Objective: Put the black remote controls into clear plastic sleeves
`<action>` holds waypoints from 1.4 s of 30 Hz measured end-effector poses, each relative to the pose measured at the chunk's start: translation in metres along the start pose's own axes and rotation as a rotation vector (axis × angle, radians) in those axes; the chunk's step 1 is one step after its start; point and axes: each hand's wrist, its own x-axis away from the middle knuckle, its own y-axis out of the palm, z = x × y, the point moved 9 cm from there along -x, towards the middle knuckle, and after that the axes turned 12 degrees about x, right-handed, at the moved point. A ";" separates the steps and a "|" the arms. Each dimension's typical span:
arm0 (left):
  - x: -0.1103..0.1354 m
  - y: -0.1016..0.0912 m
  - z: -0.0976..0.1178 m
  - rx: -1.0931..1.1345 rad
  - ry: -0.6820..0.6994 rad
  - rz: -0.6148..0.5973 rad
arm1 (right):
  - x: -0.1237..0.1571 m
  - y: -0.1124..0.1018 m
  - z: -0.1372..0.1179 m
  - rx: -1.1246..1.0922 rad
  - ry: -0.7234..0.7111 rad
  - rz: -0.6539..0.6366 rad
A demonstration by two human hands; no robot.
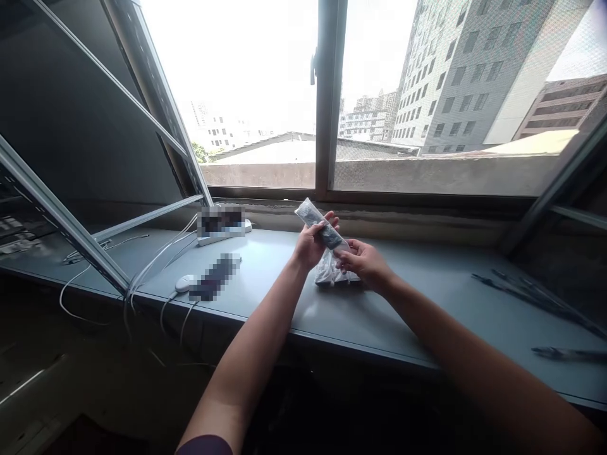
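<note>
Okay, so this packet [308,212] is long and narrow, cloudy see-through plastic with something dark [332,237] inside (can't tell what), tilted above the table [265,278]. Left hand [311,244] grips its middle, thumb on top; right hand [363,259] pinches the lower end, forearms [272,306] stretched forward.

The left hand [312,245] is gripping the middle of a clear-wrapped packet [331,237], whose far end is pointing between ten and eleven o'clock; the right hand [364,260] is pinching its near end. At six o'clock from the packet, a plastic-wrapped bundle [325,272] is lying on the table [379,328]. A white strip [218,239], partly pixelated, is resting at nine; blurred dark rods [527,295] are lying between three and four.
</note>
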 end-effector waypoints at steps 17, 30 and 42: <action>0.010 -0.024 -0.006 -0.044 -0.120 -0.014 | 0.000 0.003 0.004 -0.063 0.110 -0.165; 0.006 -0.039 -0.005 -0.224 -0.142 0.050 | 0.016 0.024 0.020 -0.193 0.332 -0.406; 0.006 -0.045 0.006 -0.193 -0.081 0.150 | 0.017 0.032 0.020 -0.158 0.300 -0.499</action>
